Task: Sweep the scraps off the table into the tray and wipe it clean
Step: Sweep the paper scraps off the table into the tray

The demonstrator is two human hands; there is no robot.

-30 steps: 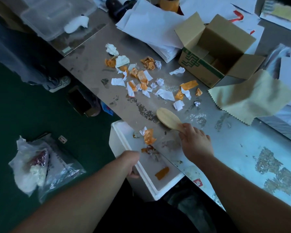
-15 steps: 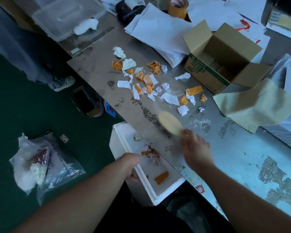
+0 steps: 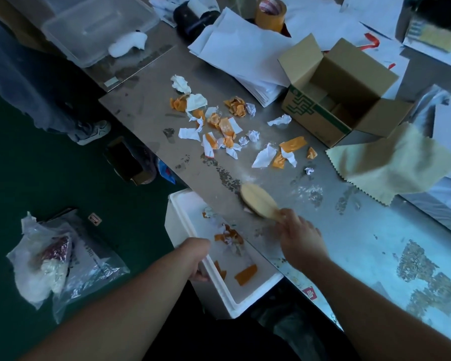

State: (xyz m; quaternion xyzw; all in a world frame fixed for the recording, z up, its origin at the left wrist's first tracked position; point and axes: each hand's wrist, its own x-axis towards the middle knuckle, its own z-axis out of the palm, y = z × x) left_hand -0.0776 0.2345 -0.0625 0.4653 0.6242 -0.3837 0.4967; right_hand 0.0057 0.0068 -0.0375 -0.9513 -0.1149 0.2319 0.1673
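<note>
Orange and white paper scraps (image 3: pixel 224 128) lie scattered across the middle of the worn metal table (image 3: pixel 370 246). My right hand (image 3: pixel 301 237) grips the handle of a wooden brush (image 3: pixel 258 200), whose head rests on the table near its front edge, short of the scraps. My left hand (image 3: pixel 197 252) holds the near rim of a white foam tray (image 3: pixel 177 217) pressed against the table's edge, below the brush. Several orange and white scraps lie inside the tray. A yellow cloth (image 3: pixel 393 164) lies on the table at the right.
An open cardboard box (image 3: pixel 341 95) stands behind the cloth, beside a stack of white papers (image 3: pixel 245 56) and a tape roll (image 3: pixel 270 13). A clear plastic bin (image 3: pixel 99 24) sits far left. Plastic bags (image 3: pixel 52 259) lie on the green floor; a person's shoe (image 3: pixel 95 130) shows beyond.
A clump of scraps that lay at the table's edge has dropped into the tray. The brush swung back up the table and now sits near the edge again. My left hand stayed on the tray.
</note>
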